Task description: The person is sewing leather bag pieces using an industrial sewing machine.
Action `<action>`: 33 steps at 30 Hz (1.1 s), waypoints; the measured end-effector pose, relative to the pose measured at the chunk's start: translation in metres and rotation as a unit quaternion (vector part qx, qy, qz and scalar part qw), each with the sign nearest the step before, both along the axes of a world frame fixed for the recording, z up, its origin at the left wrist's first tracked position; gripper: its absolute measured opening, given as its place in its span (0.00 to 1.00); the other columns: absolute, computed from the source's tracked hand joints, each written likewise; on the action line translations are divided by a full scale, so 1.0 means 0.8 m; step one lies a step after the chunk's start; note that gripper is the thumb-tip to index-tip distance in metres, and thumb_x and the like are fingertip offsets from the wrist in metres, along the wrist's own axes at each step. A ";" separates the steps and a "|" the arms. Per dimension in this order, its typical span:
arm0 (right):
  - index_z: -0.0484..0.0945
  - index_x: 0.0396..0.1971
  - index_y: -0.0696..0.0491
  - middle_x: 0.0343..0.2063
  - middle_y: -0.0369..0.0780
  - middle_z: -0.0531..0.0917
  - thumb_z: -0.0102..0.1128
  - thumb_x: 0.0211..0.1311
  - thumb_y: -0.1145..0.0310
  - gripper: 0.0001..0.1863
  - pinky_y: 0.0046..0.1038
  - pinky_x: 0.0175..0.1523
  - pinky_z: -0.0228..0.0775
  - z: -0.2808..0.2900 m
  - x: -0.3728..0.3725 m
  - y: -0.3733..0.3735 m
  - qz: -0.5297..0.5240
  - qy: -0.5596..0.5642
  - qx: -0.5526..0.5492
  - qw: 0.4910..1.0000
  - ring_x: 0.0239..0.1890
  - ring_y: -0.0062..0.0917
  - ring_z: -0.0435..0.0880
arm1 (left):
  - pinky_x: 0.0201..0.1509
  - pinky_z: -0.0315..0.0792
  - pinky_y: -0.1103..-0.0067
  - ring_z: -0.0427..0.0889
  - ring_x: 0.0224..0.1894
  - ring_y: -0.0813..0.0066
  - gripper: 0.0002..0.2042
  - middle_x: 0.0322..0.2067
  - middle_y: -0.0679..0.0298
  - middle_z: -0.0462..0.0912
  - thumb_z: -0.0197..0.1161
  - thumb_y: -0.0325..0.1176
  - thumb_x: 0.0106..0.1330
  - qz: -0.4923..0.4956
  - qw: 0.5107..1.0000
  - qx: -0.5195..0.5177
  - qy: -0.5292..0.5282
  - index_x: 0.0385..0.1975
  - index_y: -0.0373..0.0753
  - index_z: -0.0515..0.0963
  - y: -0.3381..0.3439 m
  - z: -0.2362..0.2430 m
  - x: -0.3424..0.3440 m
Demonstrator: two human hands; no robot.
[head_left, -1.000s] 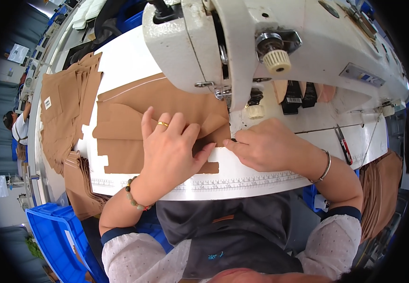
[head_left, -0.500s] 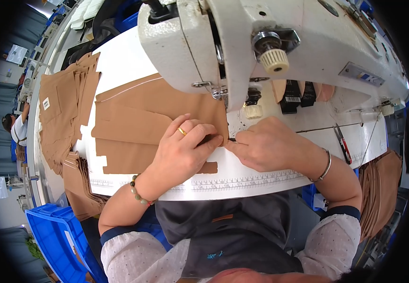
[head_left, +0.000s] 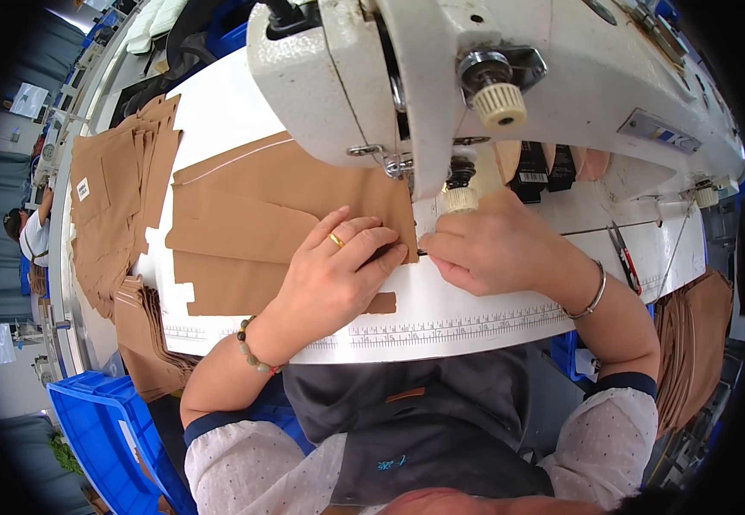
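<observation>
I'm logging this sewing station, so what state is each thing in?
Brown fabric: spread, layered
Left hand: bent, on the fabric
Right hand: curled, by its right edge
Sewing machine: running or stopped, unclear
Red-handled snips: lying down
Left fabric stack: piled unevenly
Blue bin: open-topped

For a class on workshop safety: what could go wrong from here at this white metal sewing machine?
The bare left hand lies near the sewing machine's head; fingers might be caught if the machine ran.
The flat brown fabric panel under that hand could slip or crease.
Red-handled metal snips lie near the bare right hand, which might brush them.
</observation>
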State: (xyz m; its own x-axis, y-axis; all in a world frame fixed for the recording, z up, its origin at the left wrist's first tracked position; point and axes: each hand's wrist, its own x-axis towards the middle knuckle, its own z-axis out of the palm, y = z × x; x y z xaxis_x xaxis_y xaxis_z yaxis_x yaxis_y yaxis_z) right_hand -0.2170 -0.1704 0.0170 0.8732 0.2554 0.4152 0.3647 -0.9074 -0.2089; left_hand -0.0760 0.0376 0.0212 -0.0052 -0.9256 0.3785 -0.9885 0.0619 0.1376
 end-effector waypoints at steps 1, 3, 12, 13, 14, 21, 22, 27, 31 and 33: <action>0.79 0.21 0.49 0.19 0.33 0.77 0.67 0.48 0.67 0.05 0.31 0.25 0.70 -0.003 0.000 0.001 0.013 0.004 0.015 1.000 0.21 0.27 0.81 | 0.63 0.75 0.61 0.82 0.52 0.66 0.13 0.45 0.66 0.84 0.70 0.26 0.55 -0.001 1.000 0.004 0.005 0.41 0.43 0.87 0.000 0.001 -0.001; 0.80 0.24 0.49 0.19 0.33 0.78 0.67 0.48 0.67 0.05 0.31 0.26 0.71 -0.004 0.000 0.001 0.025 0.007 0.029 0.999 0.22 0.28 0.81 | 0.62 0.75 0.61 0.82 0.52 0.66 0.13 0.45 0.66 0.84 0.70 0.26 0.55 -0.004 1.000 0.005 0.005 0.41 0.43 0.87 0.000 0.002 0.000; 0.83 0.31 0.48 0.21 0.33 0.78 0.66 0.46 0.69 0.09 0.33 0.26 0.71 0.001 0.000 0.000 0.063 0.091 0.034 0.993 0.23 0.29 0.82 | 0.60 0.76 0.62 0.82 0.55 0.65 0.18 0.50 0.65 0.84 0.70 0.30 0.54 -0.035 0.999 0.029 0.000 0.46 0.43 0.86 0.010 0.005 0.010; 0.84 0.32 0.48 0.20 0.33 0.78 0.65 0.47 0.69 0.09 0.34 0.26 0.70 0.002 0.000 0.000 0.060 0.097 0.033 0.993 0.23 0.30 0.82 | 0.60 0.75 0.63 0.82 0.55 0.66 0.20 0.50 0.65 0.84 0.71 0.33 0.51 -0.047 0.999 0.025 -0.012 0.47 0.43 0.86 0.012 0.003 0.012; 0.84 0.32 0.49 0.20 0.33 0.78 0.65 0.47 0.69 0.09 0.34 0.26 0.70 0.003 0.000 0.001 0.056 0.103 0.032 0.993 0.23 0.30 0.82 | 0.60 0.75 0.63 0.82 0.55 0.66 0.20 0.50 0.65 0.84 0.71 0.33 0.51 -0.045 0.999 0.024 -0.013 0.47 0.43 0.86 0.013 0.001 0.012; 0.88 0.40 0.45 0.19 0.32 0.76 0.68 0.46 0.70 0.17 0.33 0.25 0.68 -0.002 0.001 0.001 0.059 0.091 0.025 0.994 0.21 0.28 0.79 | 0.62 0.73 0.62 0.81 0.57 0.66 0.21 0.53 0.68 0.84 0.70 0.33 0.52 -0.056 0.998 0.012 -0.018 0.49 0.44 0.86 0.016 -0.009 0.018; 0.88 0.40 0.45 0.19 0.32 0.77 0.67 0.46 0.70 0.17 0.33 0.26 0.68 -0.004 0.002 0.001 0.051 0.086 0.028 0.995 0.22 0.28 0.79 | 0.62 0.73 0.62 0.81 0.57 0.66 0.21 0.53 0.68 0.84 0.70 0.33 0.52 -0.058 0.998 0.006 -0.023 0.49 0.44 0.86 0.014 -0.011 0.020; 0.86 0.34 0.48 0.21 0.34 0.80 0.63 0.51 0.69 0.09 0.35 0.27 0.71 -0.006 0.009 0.000 0.018 0.078 0.028 0.996 0.23 0.30 0.83 | 0.64 0.72 0.61 0.81 0.58 0.66 0.21 0.55 0.68 0.83 0.66 0.26 0.54 -0.053 0.999 0.003 -0.004 0.50 0.46 0.85 0.003 -0.012 0.032; 0.87 0.35 0.48 0.19 0.35 0.80 0.65 0.52 0.68 0.09 0.34 0.25 0.70 -0.022 0.018 -0.006 -0.020 0.005 -0.006 1.000 0.21 0.29 0.83 | 0.62 0.73 0.62 0.82 0.56 0.66 0.20 0.52 0.67 0.85 0.66 0.25 0.54 -0.049 0.999 -0.006 -0.004 0.49 0.46 0.86 -0.013 -0.012 0.045; 0.87 0.34 0.48 0.17 0.36 0.79 0.65 0.51 0.67 0.09 0.33 0.25 0.70 -0.028 0.021 -0.008 -0.034 -0.016 -0.003 0.999 0.20 0.29 0.82 | 0.63 0.72 0.62 0.82 0.56 0.68 0.18 0.51 0.68 0.85 0.68 0.28 0.55 -0.045 0.999 -0.014 -0.010 0.47 0.46 0.86 -0.019 -0.016 0.053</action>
